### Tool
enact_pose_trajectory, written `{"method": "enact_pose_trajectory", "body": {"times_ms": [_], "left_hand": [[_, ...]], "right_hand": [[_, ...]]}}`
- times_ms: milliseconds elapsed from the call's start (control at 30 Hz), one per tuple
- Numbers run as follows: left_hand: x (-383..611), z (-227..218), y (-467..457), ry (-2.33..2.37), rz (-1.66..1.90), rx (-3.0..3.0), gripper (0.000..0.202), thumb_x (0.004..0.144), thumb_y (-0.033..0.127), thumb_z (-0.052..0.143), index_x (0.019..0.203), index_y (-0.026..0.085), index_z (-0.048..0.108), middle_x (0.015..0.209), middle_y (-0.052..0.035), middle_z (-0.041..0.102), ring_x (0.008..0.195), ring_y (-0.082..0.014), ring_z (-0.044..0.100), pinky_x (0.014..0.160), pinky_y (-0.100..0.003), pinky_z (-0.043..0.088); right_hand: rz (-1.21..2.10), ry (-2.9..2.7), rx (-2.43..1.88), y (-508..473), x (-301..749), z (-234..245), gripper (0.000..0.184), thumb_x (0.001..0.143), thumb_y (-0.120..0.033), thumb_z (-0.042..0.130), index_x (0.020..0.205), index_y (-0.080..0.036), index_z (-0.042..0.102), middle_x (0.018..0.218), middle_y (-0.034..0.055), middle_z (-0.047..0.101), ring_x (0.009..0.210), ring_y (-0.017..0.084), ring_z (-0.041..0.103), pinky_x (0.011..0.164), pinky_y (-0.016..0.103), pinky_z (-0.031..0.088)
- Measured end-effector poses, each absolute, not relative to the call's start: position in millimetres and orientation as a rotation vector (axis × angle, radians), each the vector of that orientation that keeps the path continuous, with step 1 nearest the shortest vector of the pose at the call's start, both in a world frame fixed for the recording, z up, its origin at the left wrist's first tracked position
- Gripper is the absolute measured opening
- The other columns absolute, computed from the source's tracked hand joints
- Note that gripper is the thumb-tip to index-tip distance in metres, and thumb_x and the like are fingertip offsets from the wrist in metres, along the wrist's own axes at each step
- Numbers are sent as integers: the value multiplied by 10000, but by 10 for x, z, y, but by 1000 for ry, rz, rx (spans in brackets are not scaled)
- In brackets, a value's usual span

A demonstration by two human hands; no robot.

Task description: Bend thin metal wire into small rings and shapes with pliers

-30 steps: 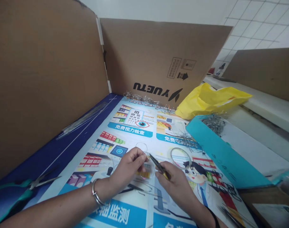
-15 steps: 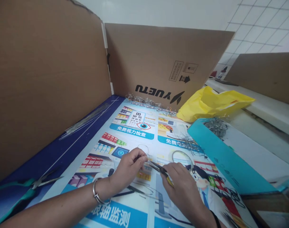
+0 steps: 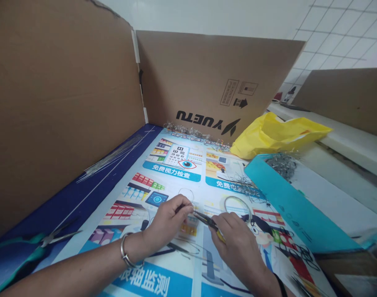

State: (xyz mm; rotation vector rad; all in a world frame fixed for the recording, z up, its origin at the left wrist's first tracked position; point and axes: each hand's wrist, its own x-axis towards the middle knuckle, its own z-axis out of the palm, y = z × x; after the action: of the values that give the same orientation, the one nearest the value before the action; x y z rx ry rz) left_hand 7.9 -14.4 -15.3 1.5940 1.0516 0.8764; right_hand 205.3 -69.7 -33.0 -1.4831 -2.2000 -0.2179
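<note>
My left hand (image 3: 172, 218), with a silver bangle at its wrist, pinches a thin wire (image 3: 186, 189) whose loop rises above the fingers. My right hand (image 3: 236, 243) is wrapped round the yellow handles of pliers (image 3: 208, 221). The pliers' jaws point left and meet the wire close to my left fingertips; whether they grip it is too small to tell. Beyond my right hand lies a coil of wire (image 3: 238, 200) on the printed sheet. Some loose wire lies on the sheet below, between my hands.
Teal-handled pliers (image 3: 44, 241) lie at the left. Straight wires (image 3: 110, 156) rest along the cardboard wall (image 3: 67, 90). A yellow bag (image 3: 269, 134) and a turquoise box (image 3: 287, 202) with tangled wire (image 3: 281, 166) stand at the right. Dark loops (image 3: 302, 251) lie at the lower right.
Little differs. The pliers' jaws and my right hand have shifted very slightly left toward my left fingertips, and the wire loop has moved a touch.
</note>
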Motion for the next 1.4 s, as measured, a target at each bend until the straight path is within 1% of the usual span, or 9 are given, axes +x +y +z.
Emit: {"method": "enact_pose_trajectory", "body": {"times_ms": [133, 367, 567, 800, 1000, 1167, 1400], "left_hand": [[83, -150, -139, 1060, 870, 1600, 141, 846, 278, 501, 745, 191, 549, 604, 42, 540, 595, -114, 502, 614, -229, 397], [83, -130, -144, 1060, 878, 1634, 141, 839, 246, 490, 722, 191, 546, 585, 45, 533, 574, -109, 492, 594, -220, 389], [81, -107, -152, 1102, 889, 1694, 154, 840, 261, 490, 719, 195, 557, 565, 47, 543, 554, -112, 496, 588, -223, 392], [72, -123, -153, 1166, 923, 1712, 164, 860, 275, 475, 733, 200, 546, 544, 49, 571, 536, -113, 523, 596, -229, 405], [76, -140, -168, 1184, 925, 1787, 168, 866, 278, 481, 737, 198, 553, 571, 31, 605, 582, -126, 552, 615, -236, 412], [87, -150, -190, 1192, 910, 1794, 172, 873, 296, 483, 742, 200, 539, 590, 25, 628, 609, -134, 578, 634, -244, 423], [100, -163, -205, 1164, 923, 1755, 152, 871, 293, 481, 759, 207, 538, 578, 31, 639, 581, -132, 590, 634, -249, 438]], "right_hand": [[-231, -2192, -1462, -692, 2060, -336, 97, 874, -199, 486, 834, -179, 571, 752, 52, 563, 736, 216, 478, 674, 334, 359], [-154, -2200, -1456, -718, 2063, -345, 116, 878, -190, 465, 855, -172, 578, 766, 56, 576, 751, 205, 520, 688, 325, 409], [-241, -2189, -1417, -717, 2050, -376, 146, 883, -185, 444, 890, -164, 589, 777, 62, 599, 759, 204, 543, 701, 329, 437], [-141, -2184, -1481, -702, 2034, -327, 122, 879, -191, 457, 875, -180, 579, 800, 61, 584, 767, 209, 513, 701, 346, 411], [-229, -2183, -1526, -704, 2031, -336, 101, 873, -190, 472, 885, -172, 570, 816, 69, 571, 776, 226, 480, 707, 369, 377], [-257, -2183, -1525, -708, 2018, -339, 112, 880, -195, 462, 862, -171, 570, 804, 69, 564, 764, 223, 466, 704, 366, 369], [-293, -2181, -1524, -710, 2015, -318, 122, 880, -195, 460, 852, -169, 576, 790, 71, 562, 762, 222, 462, 706, 362, 366]]}}
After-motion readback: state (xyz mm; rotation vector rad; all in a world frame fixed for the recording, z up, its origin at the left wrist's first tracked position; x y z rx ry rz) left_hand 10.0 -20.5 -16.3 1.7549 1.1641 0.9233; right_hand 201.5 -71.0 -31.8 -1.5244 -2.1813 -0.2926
